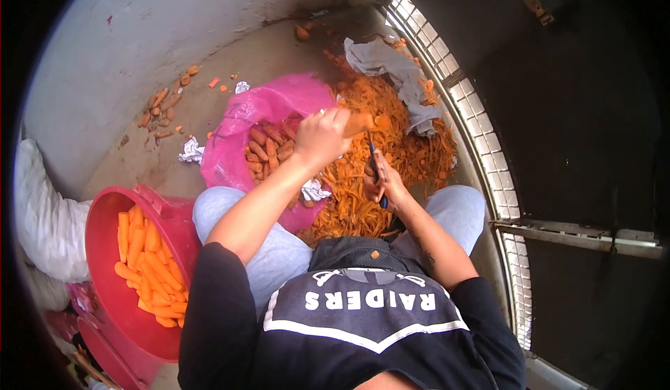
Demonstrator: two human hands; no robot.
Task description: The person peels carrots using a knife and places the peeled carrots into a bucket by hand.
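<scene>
A carrot [359,124] is held in my left hand [322,137], its fingers wrapped round the thick part. My right hand [389,182] is closed on a slim blue-handled knife [373,154]; its upper end reaches the carrot's tip, and the blade is blurred. Beside that tip an orange round piece [382,122] shows. Below both hands spreads a heap of carrot peelings [356,198]. Under my left forearm lies an open pink mesh sack [234,135] with unpeeled carrots [264,145] inside.
At my left, a red bucket [105,278] holds peeled carrots [150,268]. Carrot ends [160,107] and crumpled foil [190,150] lie on the floor. A grey cloth [401,76] rests on the peelings. A wall [160,34] stands at left, a dark metal door [572,138] at right.
</scene>
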